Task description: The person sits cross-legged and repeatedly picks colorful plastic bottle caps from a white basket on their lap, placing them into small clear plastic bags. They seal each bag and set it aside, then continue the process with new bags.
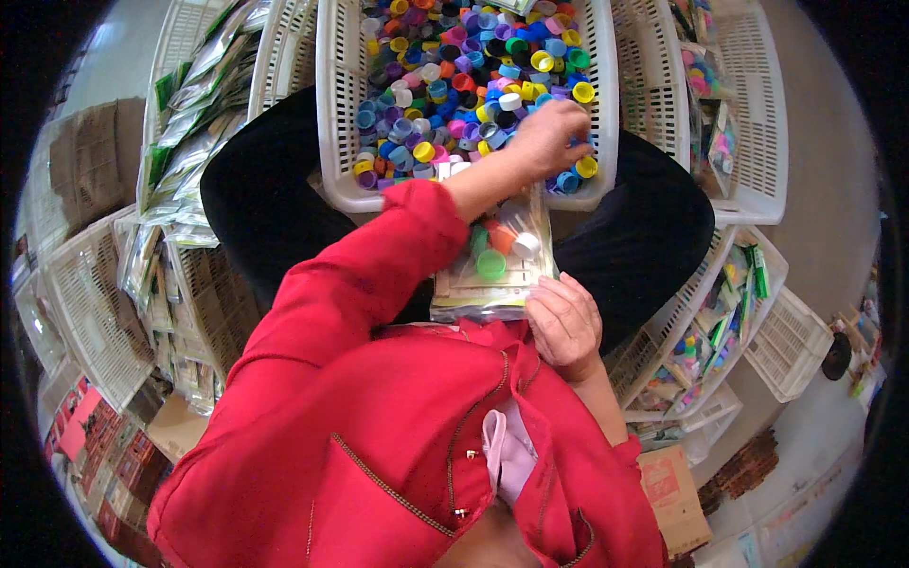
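Observation:
A white plastic basket [341, 192] full of small plastic bottle caps [454, 106] in many colours stands between the person's legs. My left hand [554, 138] reaches across into its near right part, fingers bent down among the caps; whether they grip one is hidden. Below the basket, in the lap, lies a clear plastic bag [461, 284] with a printed card and green, orange and white caps showing through it. My right hand [566, 319] pinches this bag at its lower right edge. The left forearm passes over the bag's upper end.
At the left, a white basket [150, 113] holds many flat clear packets with green edges. More baskets of packets stand at the right [770, 142] and lower right [710, 341]. Cardboard boxes are at the left [92, 156] and lower right [671, 497].

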The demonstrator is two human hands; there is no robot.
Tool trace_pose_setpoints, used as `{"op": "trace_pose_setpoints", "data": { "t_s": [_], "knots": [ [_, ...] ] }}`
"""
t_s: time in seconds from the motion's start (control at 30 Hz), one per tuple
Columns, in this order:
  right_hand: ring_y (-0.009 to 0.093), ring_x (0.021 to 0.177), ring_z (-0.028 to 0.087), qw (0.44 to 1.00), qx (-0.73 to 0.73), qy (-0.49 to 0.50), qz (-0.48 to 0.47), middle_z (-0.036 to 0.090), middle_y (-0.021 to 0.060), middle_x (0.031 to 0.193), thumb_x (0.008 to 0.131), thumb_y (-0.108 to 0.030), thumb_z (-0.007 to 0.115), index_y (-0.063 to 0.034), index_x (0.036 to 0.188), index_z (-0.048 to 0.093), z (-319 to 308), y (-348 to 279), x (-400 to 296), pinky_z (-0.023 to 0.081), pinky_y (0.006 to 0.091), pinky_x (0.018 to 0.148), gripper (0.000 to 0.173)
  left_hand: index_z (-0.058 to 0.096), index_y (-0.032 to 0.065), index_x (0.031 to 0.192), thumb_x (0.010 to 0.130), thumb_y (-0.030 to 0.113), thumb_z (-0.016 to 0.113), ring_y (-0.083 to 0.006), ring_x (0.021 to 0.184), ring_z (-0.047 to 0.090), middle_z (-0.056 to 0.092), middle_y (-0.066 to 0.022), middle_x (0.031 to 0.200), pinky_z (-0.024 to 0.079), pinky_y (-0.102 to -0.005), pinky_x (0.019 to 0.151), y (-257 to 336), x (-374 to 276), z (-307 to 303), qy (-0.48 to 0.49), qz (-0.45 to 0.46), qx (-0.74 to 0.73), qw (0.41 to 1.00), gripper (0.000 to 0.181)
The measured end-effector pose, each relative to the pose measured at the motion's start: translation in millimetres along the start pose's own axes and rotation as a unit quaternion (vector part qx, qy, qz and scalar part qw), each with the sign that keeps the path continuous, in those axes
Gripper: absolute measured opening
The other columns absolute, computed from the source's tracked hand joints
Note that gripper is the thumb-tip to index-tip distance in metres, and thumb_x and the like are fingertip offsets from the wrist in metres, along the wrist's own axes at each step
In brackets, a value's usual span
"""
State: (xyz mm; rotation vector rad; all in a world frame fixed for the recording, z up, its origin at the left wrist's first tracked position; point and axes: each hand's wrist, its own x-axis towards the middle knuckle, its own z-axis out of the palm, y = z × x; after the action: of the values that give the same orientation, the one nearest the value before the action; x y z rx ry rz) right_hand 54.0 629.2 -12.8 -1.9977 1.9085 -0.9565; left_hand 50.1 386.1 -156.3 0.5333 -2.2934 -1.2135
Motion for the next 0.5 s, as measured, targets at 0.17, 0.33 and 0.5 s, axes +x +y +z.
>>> {"op": "trace_pose_setpoints", "data": {
  "t_s": [0.17, 0.33, 0.5],
  "knots": [
    [0.028, 0.106, 0.073, 1.000, 0.001, 0.009, -0.005, 0.074, 0.0093, 0.107, 0.084, -0.003, 0.071, -0.0046, 0.101, 0.072, 2, 1, 2, 0.058, 0.0461, 0.100, 0.017, 0.064, 0.0007, 0.099, 0.091, 0.021, 0.075, -0.0159, 0.084, 0.070, 0.070, -0.0090, 0.087, 0.056, -0.0318, 0.072, -82, -30, -64, 0.091, -0.281, -0.057, 0.954, 0.025],
    [0.029, 0.106, 0.073, 1.000, -0.001, -0.007, -0.004, 0.073, 0.0096, 0.108, 0.081, -0.001, 0.078, -0.0046, 0.104, 0.072, 0, 4, -1, 0.057, 0.0482, 0.100, 0.025, 0.080, 0.0035, 0.101, 0.089, 0.058, 0.068, -0.0398, 0.098, 0.074, 0.077, -0.0210, 0.099, 0.058, -0.0464, 0.088, -101, -4, -74, -0.027, -0.339, 0.141, 0.930, 0.057],
    [0.028, 0.105, 0.073, 1.000, 0.007, -0.020, -0.003, 0.073, 0.0087, 0.108, 0.081, -0.002, 0.078, -0.0053, 0.104, 0.072, 1, 3, -4, 0.057, 0.0475, 0.100, 0.024, 0.080, 0.0092, 0.106, 0.087, 0.073, 0.067, -0.0333, 0.092, 0.075, 0.079, -0.0152, 0.098, 0.059, -0.0432, 0.080, -101, 13, -61, -0.178, -0.351, 0.271, 0.878, 0.068]
  ]
}}
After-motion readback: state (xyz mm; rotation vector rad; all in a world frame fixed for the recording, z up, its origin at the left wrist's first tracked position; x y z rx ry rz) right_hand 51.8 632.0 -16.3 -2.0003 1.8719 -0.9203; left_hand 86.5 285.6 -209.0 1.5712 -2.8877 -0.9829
